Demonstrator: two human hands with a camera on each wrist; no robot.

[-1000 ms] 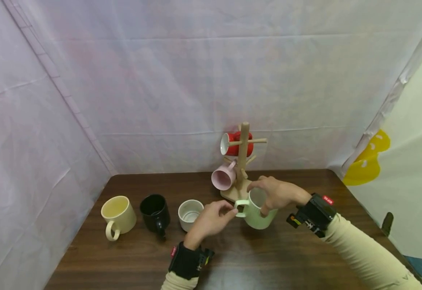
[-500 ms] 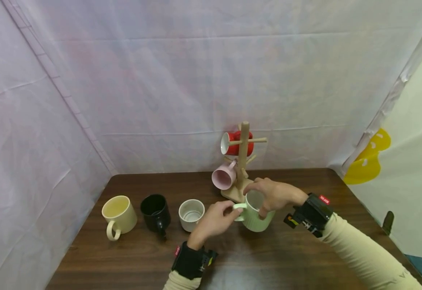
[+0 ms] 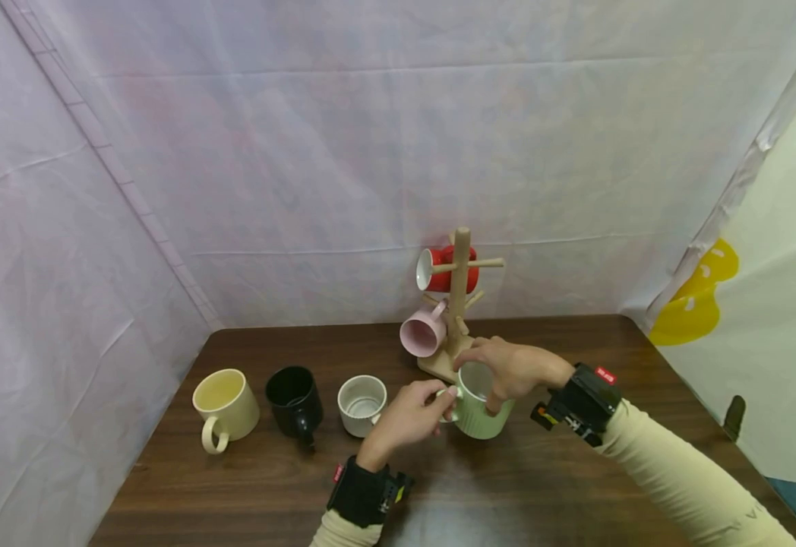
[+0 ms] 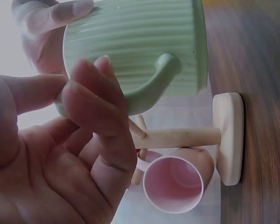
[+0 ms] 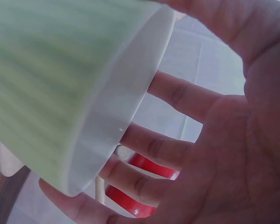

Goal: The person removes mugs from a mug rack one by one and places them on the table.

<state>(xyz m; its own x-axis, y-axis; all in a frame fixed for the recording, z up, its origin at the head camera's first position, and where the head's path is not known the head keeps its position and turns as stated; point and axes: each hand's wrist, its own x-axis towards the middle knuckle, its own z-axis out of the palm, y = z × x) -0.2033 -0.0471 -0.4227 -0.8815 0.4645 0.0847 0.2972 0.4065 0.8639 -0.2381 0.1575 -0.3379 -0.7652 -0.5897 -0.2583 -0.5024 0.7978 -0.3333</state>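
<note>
A ribbed light green mug is held between both hands, in front of the wooden mug tree. My right hand grips it from above by the rim, thumb on the near side and fingers around the far side. With thumb and fingertips, my left hand pinches the mug's handle, which points left. In the left wrist view the mug's base appears raised off the table. A pink mug hangs by its handle on a lower peg of the tree, and a red mug sits among the upper pegs.
To the left, a yellow mug, a black mug and a small white cup stand in a row on the dark wooden table. Hanging white fabric borders the table's back.
The green mug and my right hand have shifted slightly left and nearer to me. My left hand has moved a little right, its fingers now further over the handle.
</note>
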